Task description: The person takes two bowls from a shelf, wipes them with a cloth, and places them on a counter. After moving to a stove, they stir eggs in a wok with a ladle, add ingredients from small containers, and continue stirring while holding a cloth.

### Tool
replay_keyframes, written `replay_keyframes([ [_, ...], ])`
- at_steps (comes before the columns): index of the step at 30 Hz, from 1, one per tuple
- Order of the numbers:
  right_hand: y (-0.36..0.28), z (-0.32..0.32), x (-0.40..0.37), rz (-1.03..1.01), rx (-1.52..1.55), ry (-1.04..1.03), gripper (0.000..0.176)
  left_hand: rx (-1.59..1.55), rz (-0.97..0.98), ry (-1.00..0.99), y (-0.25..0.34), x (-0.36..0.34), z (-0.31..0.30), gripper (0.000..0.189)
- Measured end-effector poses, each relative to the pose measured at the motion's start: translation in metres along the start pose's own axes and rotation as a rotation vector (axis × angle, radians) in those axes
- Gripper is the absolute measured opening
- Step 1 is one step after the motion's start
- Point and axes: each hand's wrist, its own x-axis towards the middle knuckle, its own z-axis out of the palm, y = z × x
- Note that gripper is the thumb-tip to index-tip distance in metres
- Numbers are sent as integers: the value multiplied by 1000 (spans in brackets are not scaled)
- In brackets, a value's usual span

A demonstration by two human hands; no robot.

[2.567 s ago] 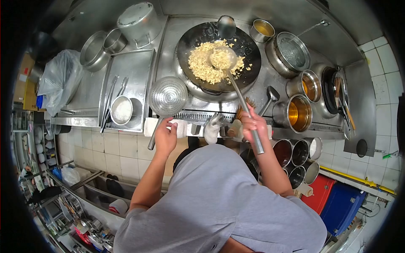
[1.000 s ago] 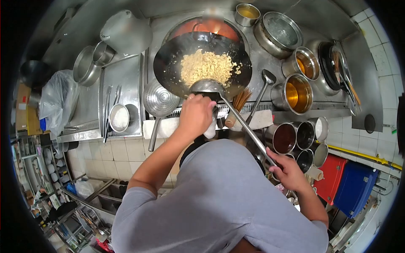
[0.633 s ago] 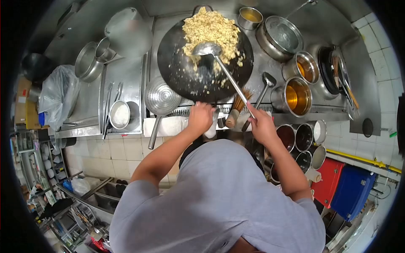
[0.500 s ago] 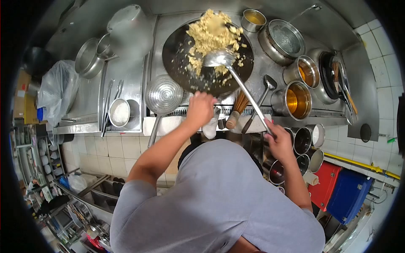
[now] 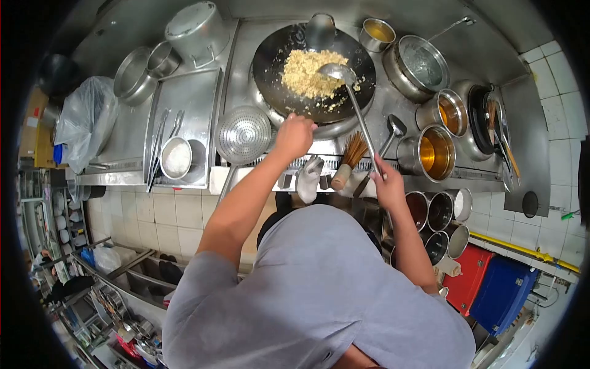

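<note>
The black wok (image 5: 267, 74) sits over the burner with a heap of pale yellow crumbly food, like egg-fried rice (image 5: 301, 74), in its middle. My left hand (image 5: 295, 136) is closed at the wok's near edge; the exact grip is partly hidden by the fingers. In my right hand (image 5: 389, 186) is the long handle of a steel ladle (image 5: 361, 120). The ladle's bowl rests on the right part of the food. Below my hands, between them, lie a folded whitish cloth (image 5: 309, 179) and a bamboo brush (image 5: 351, 157).
Left of the wok lie a perforated strainer (image 5: 243, 135) and a bowl of white granules (image 5: 177, 158). A spatula (image 5: 394, 128), pots of amber liquid (image 5: 435, 154) and a water-filled pot (image 5: 423, 64) stand right. A large pot (image 5: 196, 31) is at the back left.
The wok has come down and level. Food that was flung up toward the far side now lies heaped in its middle. My right hand has moved slightly left with the ladle.
</note>
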Motion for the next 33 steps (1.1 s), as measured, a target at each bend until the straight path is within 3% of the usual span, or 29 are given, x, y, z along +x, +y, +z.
replay_keyframes([
  [4, -6, 25, 39, 65, 121, -9, 60, -67, 24, 14, 16, -10, -9, 28],
  [6, -3, 45, 40, -103, 97, 89, 56, -82, 37, 24, 6, -3, 3, 28],
  [8, -20, 38, 46, -102, 66, 62, 55, -54, -56, -67, -2, 9, 20, 28],
  [10, -56, 13, 54, 141, 117, -155, 54, -15, -45, -48, 13, 3, 10, 29],
  [14, -32, 27, 11, -66, 82, -57, 58, -45, -51, -43, 8, 2, 11, 28],
  [19, -62, -20, -32, 72, 55, -168, 57, -50, -46, -18, 15, 1, 5, 25],
  [22, -46, -13, -45, 16, 23, -149, 57, -60, -75, -28, 15, 1, 5, 25],
  [26, -47, -16, -8, 75, 102, -186, 58, -80, -58, -13, 21, -2, 6, 26],
  [28, -36, 9, 3, -89, 60, -44, 56, -60, -62, -30, 17, 2, 9, 26],
  [31, -37, 20, 61, -17, 37, -85, 54, -80, -97, -56, 18, -3, 11, 19],
  [33, -36, 25, 70, 45, 49, -112, 55, -223, -35, 192, 26, -16, 5, 25],
])
